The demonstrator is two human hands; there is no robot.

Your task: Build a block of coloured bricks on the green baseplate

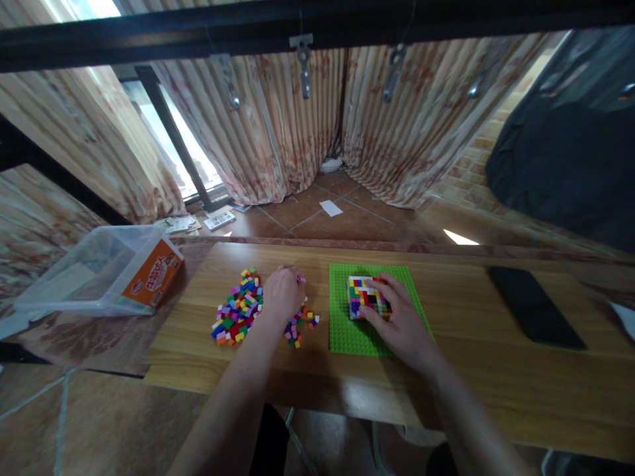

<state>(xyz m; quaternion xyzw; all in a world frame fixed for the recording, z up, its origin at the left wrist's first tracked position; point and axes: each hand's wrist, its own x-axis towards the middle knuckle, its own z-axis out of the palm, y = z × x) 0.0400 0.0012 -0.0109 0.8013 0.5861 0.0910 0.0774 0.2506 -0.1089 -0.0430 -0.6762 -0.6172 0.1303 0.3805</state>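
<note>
A block of multicoloured toy bricks (355, 291) stands on a green studded baseplate (342, 338). My right hand (399, 320) grips this block from the right, thumb on the near side and fingers over the far side, hiding part of its top. To the left lies a pile of loose toy bricks (241, 307) in many colours. My left hand (282, 291) is over the right part of the loose bricks, back of the hand up, with its fingers closed and a small pink brick (300, 279) at the fingertips. Several more loose bricks (297, 327) lie beside that wrist.
Both hands work above a wooden table (461, 370). On its right side lies a dark phone-like slab (536, 307). A clear plastic bin (99, 307) with an orange label is beyond the left end. A black bar (347, 26) with metal hooks crosses overhead.
</note>
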